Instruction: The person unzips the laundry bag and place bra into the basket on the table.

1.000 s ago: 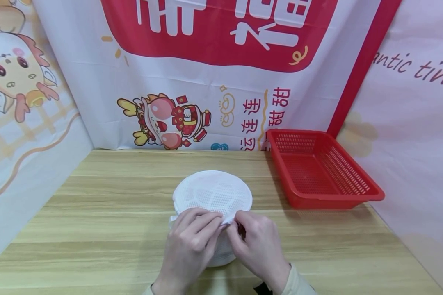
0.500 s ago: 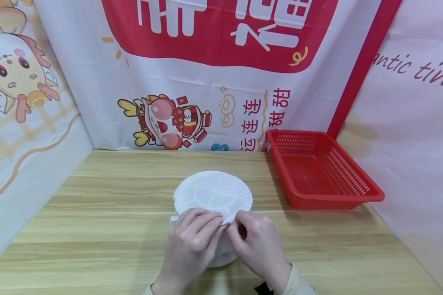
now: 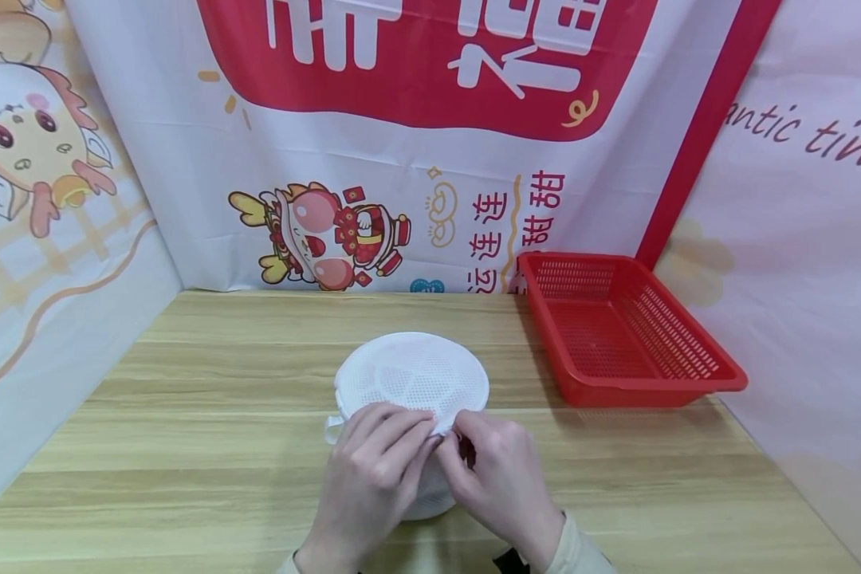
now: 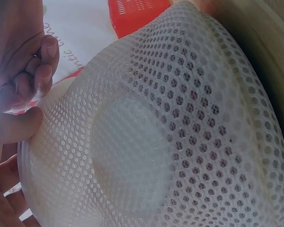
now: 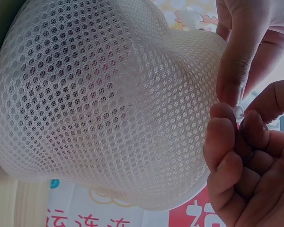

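Observation:
A round white mesh laundry bag (image 3: 412,371) stands on the wooden table in front of me, its flat lid facing up. My left hand (image 3: 373,462) pinches the front of its rim, fingers over the lid and thumb below. Right beside it, my right hand (image 3: 498,470) pinches the same rim between thumb and forefinger. In the right wrist view a tiny pale piece shows between the fingertips of my right hand (image 5: 241,165); its kind is mostly hidden. The mesh side wall (image 4: 199,118) bulges and creases, with a pale round padded patch showing in the left wrist view.
A red plastic basket (image 3: 656,384) stands at the table's back right. A short white loop (image 3: 332,429) sticks out from the bag's left side. Printed cloth (image 3: 186,183) hangs behind the wooden table (image 3: 186,446) and along both sides.
The bag has shifted very slightly left, and the loop at its left shows a little more. Both hands keep their pinch on the rim.

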The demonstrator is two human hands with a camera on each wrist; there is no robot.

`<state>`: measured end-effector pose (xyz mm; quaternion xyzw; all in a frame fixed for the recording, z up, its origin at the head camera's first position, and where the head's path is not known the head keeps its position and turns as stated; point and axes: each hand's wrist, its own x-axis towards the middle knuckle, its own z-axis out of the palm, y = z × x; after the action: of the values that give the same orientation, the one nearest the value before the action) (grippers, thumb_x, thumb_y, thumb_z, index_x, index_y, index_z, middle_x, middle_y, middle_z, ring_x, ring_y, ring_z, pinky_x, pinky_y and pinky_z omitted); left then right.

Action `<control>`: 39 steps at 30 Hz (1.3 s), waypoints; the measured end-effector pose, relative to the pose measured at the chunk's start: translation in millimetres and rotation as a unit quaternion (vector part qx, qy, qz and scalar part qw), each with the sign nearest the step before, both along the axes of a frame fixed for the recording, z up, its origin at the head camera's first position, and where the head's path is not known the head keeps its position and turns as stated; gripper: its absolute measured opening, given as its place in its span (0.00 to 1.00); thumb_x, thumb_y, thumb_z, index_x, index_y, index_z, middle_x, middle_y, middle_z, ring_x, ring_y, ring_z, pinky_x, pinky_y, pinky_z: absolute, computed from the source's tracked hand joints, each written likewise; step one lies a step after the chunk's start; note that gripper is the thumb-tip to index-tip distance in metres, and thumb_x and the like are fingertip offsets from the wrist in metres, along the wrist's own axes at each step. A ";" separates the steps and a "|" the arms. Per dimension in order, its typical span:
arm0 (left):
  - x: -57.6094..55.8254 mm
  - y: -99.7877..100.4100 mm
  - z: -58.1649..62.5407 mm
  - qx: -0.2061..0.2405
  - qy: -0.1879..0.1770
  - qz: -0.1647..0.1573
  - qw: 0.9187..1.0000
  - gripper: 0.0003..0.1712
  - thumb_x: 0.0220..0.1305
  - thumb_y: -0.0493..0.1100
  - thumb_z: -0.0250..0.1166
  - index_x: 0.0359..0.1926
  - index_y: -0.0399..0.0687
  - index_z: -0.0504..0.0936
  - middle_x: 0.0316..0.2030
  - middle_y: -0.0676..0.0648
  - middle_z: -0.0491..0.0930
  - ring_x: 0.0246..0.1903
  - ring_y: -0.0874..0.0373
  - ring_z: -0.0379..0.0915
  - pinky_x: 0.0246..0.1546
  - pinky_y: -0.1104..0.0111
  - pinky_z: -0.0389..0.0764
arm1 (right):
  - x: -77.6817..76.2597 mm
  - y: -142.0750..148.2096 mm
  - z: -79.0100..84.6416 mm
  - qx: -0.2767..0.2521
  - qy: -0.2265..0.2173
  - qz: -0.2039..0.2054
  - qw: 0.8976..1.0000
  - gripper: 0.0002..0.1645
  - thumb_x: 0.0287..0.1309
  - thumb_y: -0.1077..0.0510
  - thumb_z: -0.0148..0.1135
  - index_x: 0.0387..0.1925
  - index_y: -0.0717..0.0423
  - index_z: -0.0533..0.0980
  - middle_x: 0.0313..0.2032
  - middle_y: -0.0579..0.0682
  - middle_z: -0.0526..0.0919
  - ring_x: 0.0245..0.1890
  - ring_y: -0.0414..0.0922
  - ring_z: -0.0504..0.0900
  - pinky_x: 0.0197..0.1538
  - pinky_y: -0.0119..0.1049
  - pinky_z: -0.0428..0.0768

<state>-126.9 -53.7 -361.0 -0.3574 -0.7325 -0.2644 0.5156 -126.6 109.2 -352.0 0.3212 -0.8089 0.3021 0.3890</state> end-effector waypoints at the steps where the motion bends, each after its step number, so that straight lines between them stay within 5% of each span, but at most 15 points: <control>1: 0.0 -0.1 -0.1 0.000 0.000 0.001 1.000 0.14 0.70 0.41 0.59 0.36 0.38 0.88 0.36 0.46 0.85 0.35 0.49 0.78 0.42 0.55 0.77 | -0.3 -0.1 -0.2 -0.001 0.004 -0.002 1.000 0.18 0.46 0.65 0.57 0.14 0.43 0.62 0.14 0.35 0.62 0.14 0.29 0.59 0.17 0.18 0.55; 39: 1.0 -1.0 -2.2 -0.012 -0.001 0.014 1.000 0.13 0.69 0.42 0.60 0.35 0.40 0.88 0.36 0.48 0.85 0.35 0.49 0.79 0.41 0.55 0.79 | 0.8 1.0 -1.2 -0.005 -0.003 -0.044 0.999 0.19 0.43 0.64 0.58 0.12 0.42 0.60 0.14 0.33 0.59 0.14 0.29 0.57 0.16 0.20 0.52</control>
<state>-125.9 -54.7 -363.2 -0.3533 -0.7409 -0.2484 0.5143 -125.7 110.1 -353.2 0.2829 -0.8218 0.2894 0.4012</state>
